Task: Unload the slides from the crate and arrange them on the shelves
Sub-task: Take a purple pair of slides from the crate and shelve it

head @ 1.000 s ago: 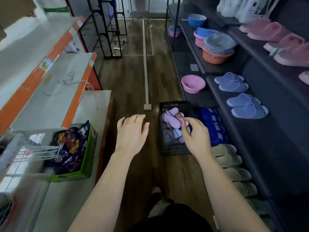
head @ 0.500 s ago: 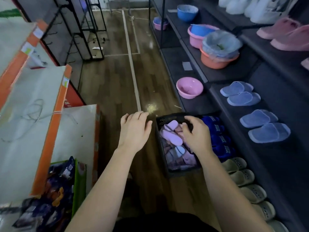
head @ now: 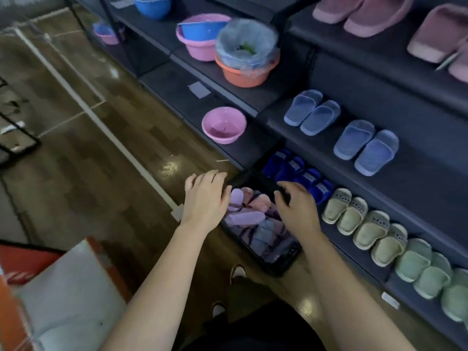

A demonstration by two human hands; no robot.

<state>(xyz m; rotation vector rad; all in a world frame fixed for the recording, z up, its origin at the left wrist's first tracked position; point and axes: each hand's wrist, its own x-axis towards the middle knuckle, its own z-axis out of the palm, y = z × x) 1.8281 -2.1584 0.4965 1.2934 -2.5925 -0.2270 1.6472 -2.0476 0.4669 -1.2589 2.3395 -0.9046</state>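
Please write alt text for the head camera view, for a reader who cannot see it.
A person's left hand and right hand reach down to a black crate of pink and purple slides on a wooden floor. Beside it, dark shelves hold rows of blue, beige, green and pink slides, with plastic basins farther along.

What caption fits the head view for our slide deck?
Left hand and right hand poised over the black crate of pastel slides, on the floor beside shelves stocked with basins.
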